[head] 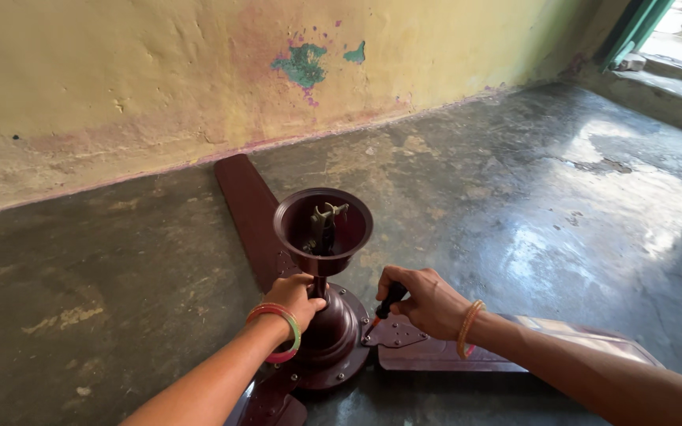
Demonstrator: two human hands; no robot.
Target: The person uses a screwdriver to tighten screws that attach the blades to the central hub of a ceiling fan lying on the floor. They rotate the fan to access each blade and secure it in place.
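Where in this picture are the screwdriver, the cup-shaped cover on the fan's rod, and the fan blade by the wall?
Screwdriver [393, 297], head view: on its black handle, below the right hand's fingers.
Cover [357, 225], head view: on its right inner wall.
Blade [248, 207], head view: mid-length on its brown face.

- No packages, labels, signs or screens anywhere in view.
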